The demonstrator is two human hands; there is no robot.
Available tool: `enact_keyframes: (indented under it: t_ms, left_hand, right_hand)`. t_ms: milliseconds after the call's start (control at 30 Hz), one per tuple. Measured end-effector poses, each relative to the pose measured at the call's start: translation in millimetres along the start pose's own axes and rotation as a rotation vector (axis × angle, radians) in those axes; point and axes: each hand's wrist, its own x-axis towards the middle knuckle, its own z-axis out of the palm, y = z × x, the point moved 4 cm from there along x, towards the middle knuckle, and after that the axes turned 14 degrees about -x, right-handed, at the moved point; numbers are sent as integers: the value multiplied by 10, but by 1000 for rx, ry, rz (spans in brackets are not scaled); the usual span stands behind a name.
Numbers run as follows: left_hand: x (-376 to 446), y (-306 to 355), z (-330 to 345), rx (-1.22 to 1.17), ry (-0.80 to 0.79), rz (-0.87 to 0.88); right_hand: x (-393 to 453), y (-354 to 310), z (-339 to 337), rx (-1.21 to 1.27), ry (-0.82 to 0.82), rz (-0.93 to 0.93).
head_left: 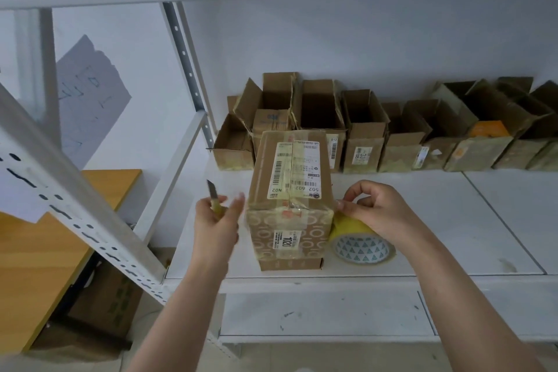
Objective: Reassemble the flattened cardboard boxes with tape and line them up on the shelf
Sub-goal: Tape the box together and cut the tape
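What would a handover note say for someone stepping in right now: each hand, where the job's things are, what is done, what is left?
Left hand: grips a small knife, blade up, beside the box.
Right hand: pinches the tape end against the box's right side; the tape roll sits under it on the shelf.
Box in progress: at the shelf front, taped over its top.
Done: a row of open boxes lines the back.
Left: probably cut the tape, then line this box up.
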Motion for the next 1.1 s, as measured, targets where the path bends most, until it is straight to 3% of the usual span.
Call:
enact_keyframes:
  t_ms: [67, 133, 233, 333, 467, 633, 800, 967, 1100]
  left_hand:
    - [3, 378, 46, 119, -38, 219]
    - [-79, 699, 291, 163, -261, 314]
    - [-242, 848, 803, 254, -607, 257]
    - [-320, 783, 1138, 396, -781, 210]
    - [-220, 671, 1148, 383, -740, 173]
    - [-167, 631, 1105, 392, -745, 259]
    - [-167, 606, 1090, 406, -768, 252]
    - [-249, 569, 1084, 404, -827, 131]
    - [-292, 601, 1148, 564, -874, 204]
  right_hand:
    - [13, 11, -4, -12, -2, 11]
    - [24, 33, -11, -4, -6, 28]
    - [31, 58, -15, 44, -27, 51]
    - [11, 99, -71, 144, -108, 10]
    - [-96, 222, -135, 235, -276, -70]
    - [-71, 300, -99, 287, -293, -86]
    - [37, 353, 105, 7, -325, -9]
    - [-22, 377, 6, 110, -335, -6]
    - [-98, 458, -140, 200, -268, -5]
